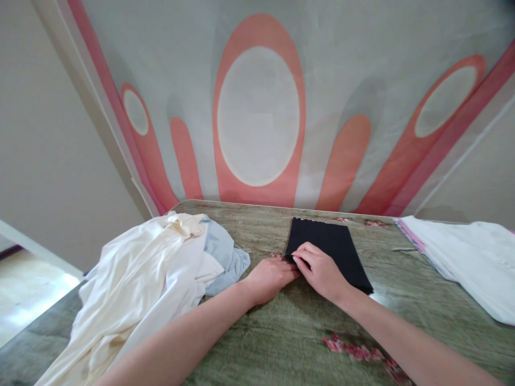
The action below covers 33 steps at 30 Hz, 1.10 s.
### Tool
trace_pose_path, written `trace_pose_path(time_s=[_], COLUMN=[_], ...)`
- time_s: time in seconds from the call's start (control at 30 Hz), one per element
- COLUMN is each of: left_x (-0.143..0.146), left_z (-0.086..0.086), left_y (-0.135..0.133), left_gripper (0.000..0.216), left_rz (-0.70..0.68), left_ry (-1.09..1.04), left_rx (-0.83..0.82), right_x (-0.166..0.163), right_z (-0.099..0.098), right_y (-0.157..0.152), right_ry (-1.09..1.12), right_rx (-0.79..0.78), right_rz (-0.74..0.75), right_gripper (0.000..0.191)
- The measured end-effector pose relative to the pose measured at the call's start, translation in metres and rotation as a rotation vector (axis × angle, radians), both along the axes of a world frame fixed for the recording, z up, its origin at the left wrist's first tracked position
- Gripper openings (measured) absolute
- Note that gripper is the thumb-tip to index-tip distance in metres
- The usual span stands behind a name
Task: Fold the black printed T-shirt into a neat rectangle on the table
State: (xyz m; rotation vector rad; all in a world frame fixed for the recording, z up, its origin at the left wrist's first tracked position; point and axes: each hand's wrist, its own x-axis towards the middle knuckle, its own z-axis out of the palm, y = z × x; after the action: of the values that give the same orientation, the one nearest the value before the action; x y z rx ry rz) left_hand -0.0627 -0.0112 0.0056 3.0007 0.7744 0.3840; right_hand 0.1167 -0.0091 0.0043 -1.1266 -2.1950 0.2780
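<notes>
A black folded cloth [332, 244], likely a garment, lies flat on the table a little right of centre. My right hand [319, 271] pinches its near left corner between thumb and fingers. From the left, my left hand [271, 279] reaches to the same corner, back upward, its fingers stretched out low along the near edge. Its fingertips are partly hidden by the cloth and the right hand, and its thumb is hard to make out. Left of my hands sits a loose heap of cream and white clothes [148, 268], with a light blue-grey garment [227, 257] beside it.
The table [257, 348] has a green-grey wood-look top with pink flower prints. White folded clothing [462, 252] with a pink edge lies at the right. Behind the far table edge rises a grey panel [333, 48] with coral shapes. Pale floor [32, 289] shows at lower left.
</notes>
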Motion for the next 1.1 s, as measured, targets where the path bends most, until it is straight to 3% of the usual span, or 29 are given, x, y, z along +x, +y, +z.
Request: trace_pose_path(time_s=[0.27, 0.43, 0.5, 0.6, 0.87, 1.0, 1.1], left_x=[0.0, -0.006, -0.007, -0.009, -0.013, -0.014, -0.014], left_z=[-0.001, -0.004, -0.004, -0.003, 0.002, 0.001, 0.002], left_y=[-0.002, 0.003, 0.005, 0.007, 0.008, 0.01, 0.01], left_gripper=[0.019, 0.011, 0.02, 0.031, 0.017, 0.019, 0.02], left_rz=[0.001, 0.295, 0.354, 0.315, 0.2, 0.161, 0.157], left_ry=[0.033, -0.148, -0.229, -0.287, -0.177, -0.14, -0.123], left_rx=[0.013, -0.115, -0.168, -0.214, -0.129, -0.089, -0.077], right_x=[-0.001, 0.003, 0.004, 0.004, 0.004, 0.028, 0.06], right_z=[-0.002, -0.003, -0.003, -0.002, 0.012, 0.028, 0.031], right_y=[-0.002, 0.0, 0.0, 0.001, -0.006, 0.004, 0.01], right_ry=[-0.076, -0.026, 0.002, 0.025, -0.16, -0.202, -0.257], right_rx=[-0.036, -0.103, -0.125, -0.152, -0.155, -0.233, -0.247], right_rz=[0.037, 0.077, 0.075, 0.082, 0.191, 0.315, 0.271], right_gripper=[0.022, 0.021, 0.021, 0.021, 0.03, 0.028, 0.024])
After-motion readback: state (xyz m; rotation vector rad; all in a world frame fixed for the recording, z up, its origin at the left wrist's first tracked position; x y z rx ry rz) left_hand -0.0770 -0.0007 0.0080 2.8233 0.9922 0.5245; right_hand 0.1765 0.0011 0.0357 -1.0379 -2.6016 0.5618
